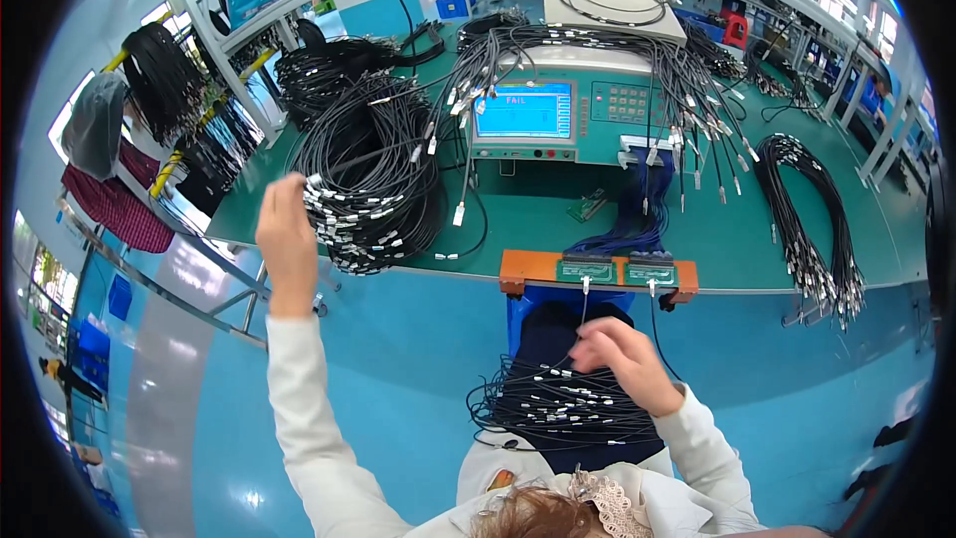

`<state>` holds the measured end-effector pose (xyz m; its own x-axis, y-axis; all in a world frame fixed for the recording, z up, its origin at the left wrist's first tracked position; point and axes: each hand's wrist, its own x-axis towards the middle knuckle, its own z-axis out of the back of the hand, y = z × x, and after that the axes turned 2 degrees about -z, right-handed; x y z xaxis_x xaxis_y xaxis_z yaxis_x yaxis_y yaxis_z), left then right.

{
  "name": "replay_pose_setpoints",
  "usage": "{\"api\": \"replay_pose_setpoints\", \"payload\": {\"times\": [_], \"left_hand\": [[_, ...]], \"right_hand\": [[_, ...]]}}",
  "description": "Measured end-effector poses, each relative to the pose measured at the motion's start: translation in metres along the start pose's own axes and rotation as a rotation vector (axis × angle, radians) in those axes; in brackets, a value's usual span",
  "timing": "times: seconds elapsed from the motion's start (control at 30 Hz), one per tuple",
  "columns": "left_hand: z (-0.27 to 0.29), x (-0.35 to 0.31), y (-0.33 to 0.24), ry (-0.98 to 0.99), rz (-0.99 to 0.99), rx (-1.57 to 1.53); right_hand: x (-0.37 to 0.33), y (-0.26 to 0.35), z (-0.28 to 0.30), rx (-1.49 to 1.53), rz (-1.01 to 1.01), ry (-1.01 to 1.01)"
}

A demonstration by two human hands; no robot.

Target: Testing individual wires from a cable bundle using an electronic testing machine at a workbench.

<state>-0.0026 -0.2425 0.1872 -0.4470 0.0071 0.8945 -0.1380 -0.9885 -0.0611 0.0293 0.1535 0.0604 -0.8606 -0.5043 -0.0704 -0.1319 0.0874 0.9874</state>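
My left hand (pixel 288 244) is raised at the left edge of a big coil of black cables (pixel 373 144). Its fingers are closed at the tips, on a cable end with a small white connector (pixel 315 180). Above my lap, my right hand (pixel 627 364) has curled fingers, slightly blurred, around a thin cable (pixel 584 307). That cable hangs from the left green circuit board (pixel 586 270) on an orange fixture (pixel 528 266) at the bench edge. A second cable (pixel 659 324) hangs from the right board. More black cables with white ends (pixel 563 408) lie across my lap.
A tester with a lit blue screen (pixel 525 112) stands on the green bench (pixel 518 204), with cables draped over it. Dark blue wires (pixel 642 199) link it to the fixture. Another cable bundle (pixel 812 204) lies at right. A metal rack frame (pixel 214 60) rises at left.
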Motion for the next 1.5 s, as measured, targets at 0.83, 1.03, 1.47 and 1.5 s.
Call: {"api": "replay_pose_setpoints", "payload": {"times": [0.83, 1.03, 1.47, 1.5], "left_hand": [[0.066, -0.076, 0.023, -0.057, 1.176, -1.481], [0.110, -0.173, 0.071, -0.213, 1.435, -1.347], [-0.063, -0.170, -0.198, 0.763, 0.416, -0.711], [-0.082, -0.173, -0.215, 0.707, 0.360, -0.682]], "right_hand": [[-0.126, -0.027, 0.026, 0.280, 0.269, -0.189], [-0.212, -0.009, 0.165, 0.884, 0.353, -0.761], [-0.024, -0.038, 0.110, -0.570, 0.030, -0.561], [-0.006, -0.055, 0.109, -0.645, 0.046, -0.530]]}}
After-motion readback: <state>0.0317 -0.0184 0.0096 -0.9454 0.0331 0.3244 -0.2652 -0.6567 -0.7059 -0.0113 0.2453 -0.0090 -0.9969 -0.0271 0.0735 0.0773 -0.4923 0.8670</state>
